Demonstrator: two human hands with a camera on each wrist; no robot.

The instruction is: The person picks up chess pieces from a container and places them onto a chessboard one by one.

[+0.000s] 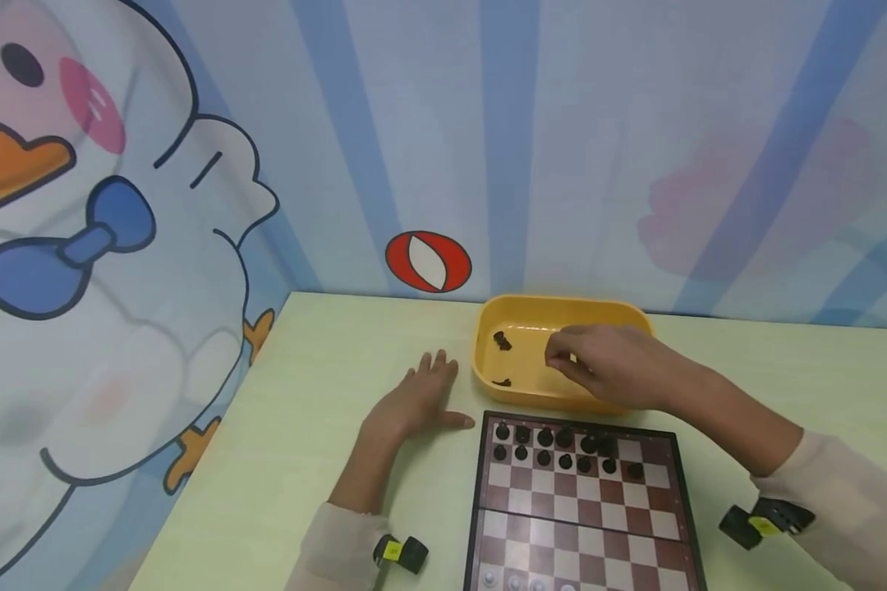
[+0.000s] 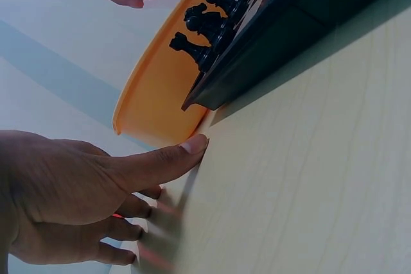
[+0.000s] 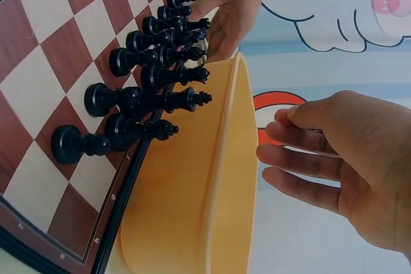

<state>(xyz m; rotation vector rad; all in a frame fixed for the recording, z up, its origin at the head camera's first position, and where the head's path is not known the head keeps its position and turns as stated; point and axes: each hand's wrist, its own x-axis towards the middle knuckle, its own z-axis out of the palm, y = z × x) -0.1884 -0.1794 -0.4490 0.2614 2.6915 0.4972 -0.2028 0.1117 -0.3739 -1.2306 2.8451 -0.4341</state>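
Observation:
My right hand point(image 1: 613, 361) hovers over the yellow tray point(image 1: 488, 308), fingers loosely bent, with nothing visible between them in the right wrist view. Inside the tray, left of that hand, lie two small dark chess pieces point(image 1: 503, 341). In front of the tray is the chessboard point(image 1: 591, 538). Two rows of black chess pieces point(image 1: 544, 437) stand along its far side, with bare squares at the right end. My left hand point(image 1: 417, 402) rests on the table with fingers spread, its thumb pointing towards the board's far left corner. The left hand holds nothing.
Several white chess pieces point(image 1: 513, 583) stand at the board's near side, cut off by the frame. Behind the light table point(image 1: 325, 361) rises a wall point(image 1: 584, 164) printed with a cartoon duck point(image 1: 155, 361). The tray stands close to that wall.

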